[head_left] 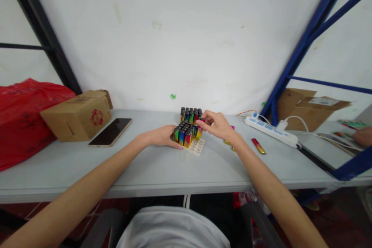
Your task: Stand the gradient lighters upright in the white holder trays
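A white tray (197, 147) with round holes sits on the grey table, its left part filled with several upright shiny lighters (182, 135) in rainbow colours with black tops. My left hand (164, 136) rests against the tray's left side, thumb along the front edge, the other fingers partly hidden behind the lighters. With my right hand (216, 123) I pinch a red-and-yellow lighter (200, 131) upright over the tray's right part. Just behind stands another group of upright lighters (191, 115). One red-and-gold lighter (258, 146) lies to the right of my right forearm.
On the left are a phone (111, 132), a cardboard box (80, 118) and a red bag (26, 120). A white power strip (270, 130) and blue rack post (302, 50) stand right. Beyond the post, another person's hand (363, 136) shows.
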Demonstrator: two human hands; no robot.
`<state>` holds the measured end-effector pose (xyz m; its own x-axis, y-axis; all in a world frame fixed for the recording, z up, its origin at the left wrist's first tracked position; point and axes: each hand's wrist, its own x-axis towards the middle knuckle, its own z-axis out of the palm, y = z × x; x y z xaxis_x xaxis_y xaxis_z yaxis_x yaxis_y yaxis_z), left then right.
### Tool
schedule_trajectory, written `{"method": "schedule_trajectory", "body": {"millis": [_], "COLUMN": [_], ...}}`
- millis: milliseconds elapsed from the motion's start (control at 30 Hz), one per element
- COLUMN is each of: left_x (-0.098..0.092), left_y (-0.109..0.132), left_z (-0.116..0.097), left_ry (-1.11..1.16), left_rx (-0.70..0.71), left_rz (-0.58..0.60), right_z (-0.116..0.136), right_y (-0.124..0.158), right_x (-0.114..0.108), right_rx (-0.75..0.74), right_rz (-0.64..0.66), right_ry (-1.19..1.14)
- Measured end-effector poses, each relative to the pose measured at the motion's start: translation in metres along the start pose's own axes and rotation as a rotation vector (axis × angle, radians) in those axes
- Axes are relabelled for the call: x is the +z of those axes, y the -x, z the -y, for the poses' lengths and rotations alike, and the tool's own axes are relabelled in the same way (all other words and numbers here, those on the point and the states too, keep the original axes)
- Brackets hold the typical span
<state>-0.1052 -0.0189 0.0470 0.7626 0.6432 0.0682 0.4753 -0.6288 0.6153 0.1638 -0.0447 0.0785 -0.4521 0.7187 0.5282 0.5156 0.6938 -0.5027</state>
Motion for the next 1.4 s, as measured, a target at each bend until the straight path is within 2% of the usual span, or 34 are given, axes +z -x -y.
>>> {"method": "schedule_trajectory", "body": {"millis": [100, 167, 433, 533, 667, 833, 933, 1000, 1133, 1200, 1300, 1400], "left_x": [0.000, 0.001, 0.001, 0.001, 0.001, 0.000, 0.000, 0.000, 0.000, 0.001, 0.001, 0.002], "left_y": [0.000, 0.000, 0.000, -0.001, -0.001, 0.000, 0.001, 0.001, 0.000, -0.001, -0.001, 0.000], "left_z": [0.001, 0.001, 0.001, 0.001, -0.001, -0.004, -0.006, -0.005, -0.001, 0.001, 0.002, 0.001], "left_ry": [-0.004, -0.012, -0.040, -0.050, -0.029, -0.009, 0.000, 0.004, 0.012, 0.009, 0.003, 0.016], "left_rx": [-0.003, -0.023, -0.012, -0.009, 0.013, 0.003, 0.003, -0.013, -0.062, -0.062, -0.049, -0.053], "left_rz": [-0.001, 0.001, -0.008, -0.013, 0.015, 0.027, 0.031, 0.022, 0.017, 0.020, 0.019, 0.016], "right_z": [-0.003, -0.006, -0.009, -0.008, -0.010, -0.019, -0.034, -0.048, -0.072, -0.078, -0.082, -0.087], "right_y": [0.000, -0.001, -0.002, -0.002, -0.005, -0.002, 0.024, 0.056, 0.138, 0.167, 0.176, 0.153], "right_x": [0.004, 0.007, 0.003, 0.005, -0.006, -0.062, -0.093, -0.104, -0.101, -0.092, -0.078, -0.069], "right_rx": [0.020, 0.053, 0.144, 0.179, 0.194, 0.323, 0.336, 0.341, 0.552, 0.621, 0.666, 0.622], "right_rz": [0.181, 0.251, 0.366, 0.379, 0.321, 0.018, -0.057, -0.003, 0.216, 0.257, 0.178, 0.186], "right_ry": [-0.042, -0.029, -0.028, 0.092, 0.314, 0.329, 0.415, 0.474, 0.540, 0.510, 0.460, 0.384]}}
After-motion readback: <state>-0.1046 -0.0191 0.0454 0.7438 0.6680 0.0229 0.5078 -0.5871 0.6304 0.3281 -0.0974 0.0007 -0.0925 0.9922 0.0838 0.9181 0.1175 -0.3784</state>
